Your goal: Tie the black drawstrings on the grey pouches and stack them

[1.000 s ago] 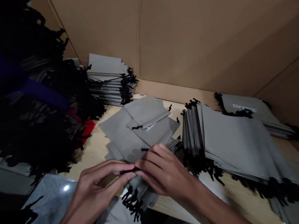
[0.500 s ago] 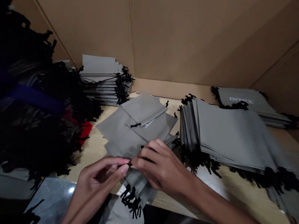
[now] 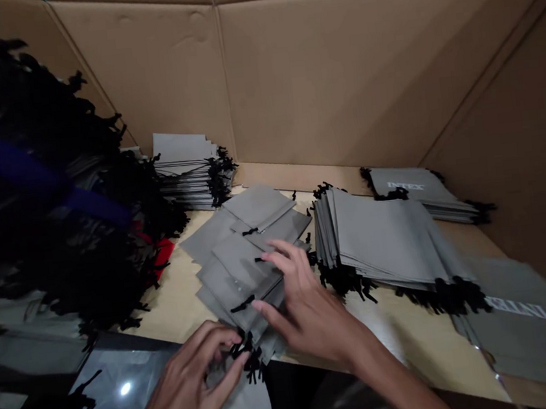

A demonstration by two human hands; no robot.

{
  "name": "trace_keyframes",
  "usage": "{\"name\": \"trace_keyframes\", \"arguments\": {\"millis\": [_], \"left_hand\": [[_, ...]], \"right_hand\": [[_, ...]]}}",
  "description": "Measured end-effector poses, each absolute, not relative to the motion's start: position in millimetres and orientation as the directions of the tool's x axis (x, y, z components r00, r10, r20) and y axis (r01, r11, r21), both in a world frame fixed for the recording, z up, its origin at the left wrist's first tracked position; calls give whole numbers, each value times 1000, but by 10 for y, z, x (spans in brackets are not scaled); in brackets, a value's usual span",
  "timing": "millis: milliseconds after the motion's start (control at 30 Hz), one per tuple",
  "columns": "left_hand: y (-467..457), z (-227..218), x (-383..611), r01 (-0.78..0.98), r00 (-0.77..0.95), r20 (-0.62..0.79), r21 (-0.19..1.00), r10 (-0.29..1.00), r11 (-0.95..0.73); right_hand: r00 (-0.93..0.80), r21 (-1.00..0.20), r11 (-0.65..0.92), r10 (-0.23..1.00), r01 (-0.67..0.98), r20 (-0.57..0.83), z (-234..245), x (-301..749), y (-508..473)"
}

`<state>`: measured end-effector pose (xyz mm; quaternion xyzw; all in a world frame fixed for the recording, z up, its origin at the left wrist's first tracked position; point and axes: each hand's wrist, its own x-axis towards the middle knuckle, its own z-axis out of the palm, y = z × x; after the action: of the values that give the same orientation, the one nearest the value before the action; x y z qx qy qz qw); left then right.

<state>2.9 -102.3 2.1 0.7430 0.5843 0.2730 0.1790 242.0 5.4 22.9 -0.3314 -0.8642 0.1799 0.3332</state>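
Drawstring pouches (image 3: 235,267), gray, flat, blk cords (image 3: 242,303)

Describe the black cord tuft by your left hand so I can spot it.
On the wooden table, find the loose gray pouches in the middle. At their near edge, a black drawstring tuft sits at the fingertips of the left hand, apart from the stacks' cords.

Upright cardboard sheets (image 3: 337,74) — creased — stand behind a pale wooden table (image 3: 175,299).

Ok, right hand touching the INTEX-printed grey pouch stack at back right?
Apart. Head view: right hand over loose pouches, a thick pouch stack between it and the INTEX-printed grey pouch stack.
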Motion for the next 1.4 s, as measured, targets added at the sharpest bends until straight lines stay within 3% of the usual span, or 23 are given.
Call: {"name": "trace_keyframes", "arguments": {"millis": [100,333,500,600,700,867,1033,1233,1400], "left_hand": [[-1010,8,45,787,196,182,557,964,-265],[-1030,-52,87,730,241,156,622,958,-284],[-1004,87,194,678,136,111,714,985,-174],[-958,150,258,529,13,5,848,1000,-11],[-877,171,301,270,-51,-96,957,994,107],[-776,160,351,49,-8,-210,977,978,210],[-764,158,372,-2,18,-224,975,974,224],[-775,99,323,132,-52,-248,958,967,253],[-777,14,308,128,-35,-255,958,966,257]], "right_hand": [[-492,-556,696,716,454,495,186,2501,-172],[-471,-682,579,800,446,371,115,2614,-486],[-401,-699,623,775,352,488,31,2520,-495],[-421,-715,647,744,264,518,12,2452,-525],[-407,-758,620,758,205,510,-20,2380,-562],[-234,-790,596,796,142,559,-95,2250,-620],[-115,-781,612,790,121,602,-101,2213,-649],[-130,-771,624,781,125,611,-140,2272,-621],[-129,-736,662,749,144,649,-127,2333,-598]]}}
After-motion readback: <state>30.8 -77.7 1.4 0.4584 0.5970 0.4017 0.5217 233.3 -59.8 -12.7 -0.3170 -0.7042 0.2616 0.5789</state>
